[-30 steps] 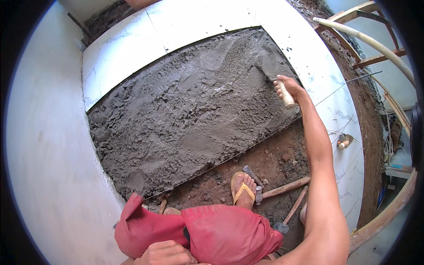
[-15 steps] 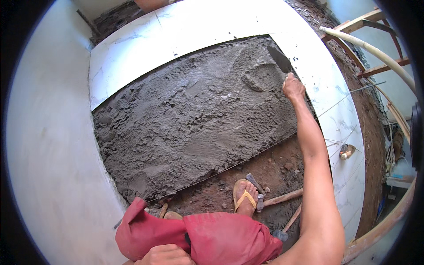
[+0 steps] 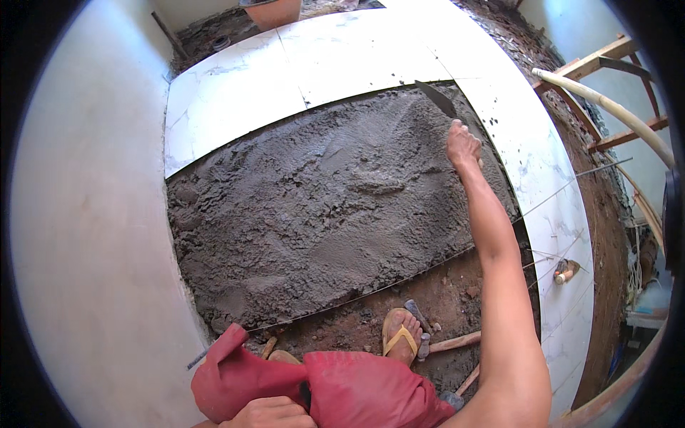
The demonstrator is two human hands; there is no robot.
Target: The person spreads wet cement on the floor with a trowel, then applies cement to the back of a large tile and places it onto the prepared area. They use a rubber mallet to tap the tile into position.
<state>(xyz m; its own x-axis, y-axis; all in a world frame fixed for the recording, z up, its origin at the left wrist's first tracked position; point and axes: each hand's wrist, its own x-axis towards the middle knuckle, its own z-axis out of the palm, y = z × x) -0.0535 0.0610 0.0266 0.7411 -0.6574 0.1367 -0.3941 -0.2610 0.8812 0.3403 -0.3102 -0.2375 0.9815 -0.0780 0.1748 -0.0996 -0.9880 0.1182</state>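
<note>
My right hand (image 3: pixel 464 146) grips a trowel, its dark metal blade (image 3: pixel 439 98) at the upper right corner of a bed of wet grey mortar (image 3: pixel 314 214). The mortar is rough, with smoother patches and lumps. White marble-look tiles (image 3: pixel 228 107) border it at the top and right. At the bottom my left hand (image 3: pixel 267 415) rests with curled fingers on red fabric (image 3: pixel 364 389) over my legs; what its fingers hold, if anything, is hidden. My sandalled foot (image 3: pixel 401 335) is on dirt below a taut string, beside hammers (image 3: pixel 453 342).
A pale wall (image 3: pixel 93 214) runs along the left. At the right are a wooden frame (image 3: pixel 606 57), long poles, a dirt strip (image 3: pixel 596 314) and a small wooden-handled tool (image 3: pixel 567 269) on the tiles. An orange bucket (image 3: pixel 272 11) stands beyond the tiles at the top.
The trowel has moved away from me, then leftward along the far edge of the mortar. A raised lump of mortar has appeared near that corner. The head camera's view has shifted.
</note>
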